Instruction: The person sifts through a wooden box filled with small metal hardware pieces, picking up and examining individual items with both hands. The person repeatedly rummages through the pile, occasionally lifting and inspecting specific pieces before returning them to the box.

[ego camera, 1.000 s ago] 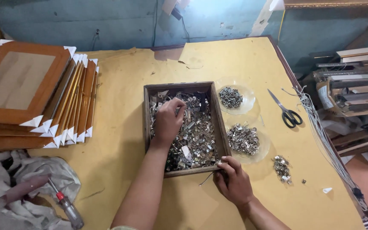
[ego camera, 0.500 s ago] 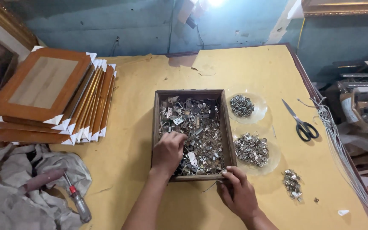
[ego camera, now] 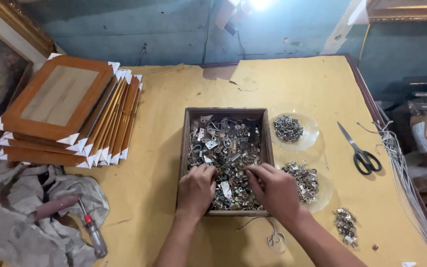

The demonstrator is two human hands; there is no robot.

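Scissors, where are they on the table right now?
In the head view, the black-handled scissors lie on the yellow paper at the table's right side, just right of the two clear dishes of metal clips and left of the white cords.

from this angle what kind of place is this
Most likely a picture-framing workshop. A stack of wooden frames with protected corners lies on the paper-covered table, both hands dig in a wooden tray of small metal hanging hardware, and scissors and a screwdriver lie nearby.
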